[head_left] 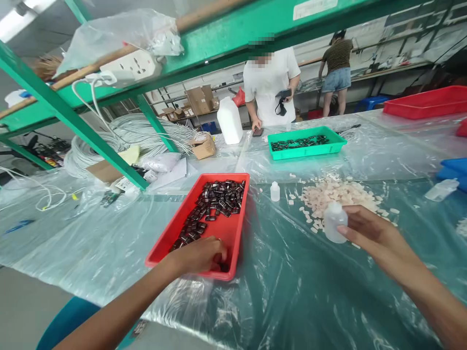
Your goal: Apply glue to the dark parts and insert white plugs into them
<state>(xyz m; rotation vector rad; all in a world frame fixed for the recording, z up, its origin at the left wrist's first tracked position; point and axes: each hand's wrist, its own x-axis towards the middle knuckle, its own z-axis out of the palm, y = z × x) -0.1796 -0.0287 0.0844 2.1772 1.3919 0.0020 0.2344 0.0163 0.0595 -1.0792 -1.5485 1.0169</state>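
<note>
My left hand (206,255) reaches into the near end of a red tray (229,233), its fingers curled down at the tray floor. Something dark shows beneath the fingertips, too covered to make out. Small dark brown, shiny rectangular pieces (222,197) are heaped toward the far and left sides of this tray. In my right hand (368,231) is a translucent plastic squeeze bottle (334,228) with a white top, upright between thumb and fingers. Behind it spreads a pile of small pale pinkish pieces (343,192). A smaller white-capped bottle (275,192) stands between tray and pile.
A green tray (308,151) of dark pieces sits farther back, near a white jug (229,121). Another clear bottle (441,190) lies at right. A green shelf frame (91,121) and coiled cable (127,131) occupy the left. One person (272,87) stands across the table.
</note>
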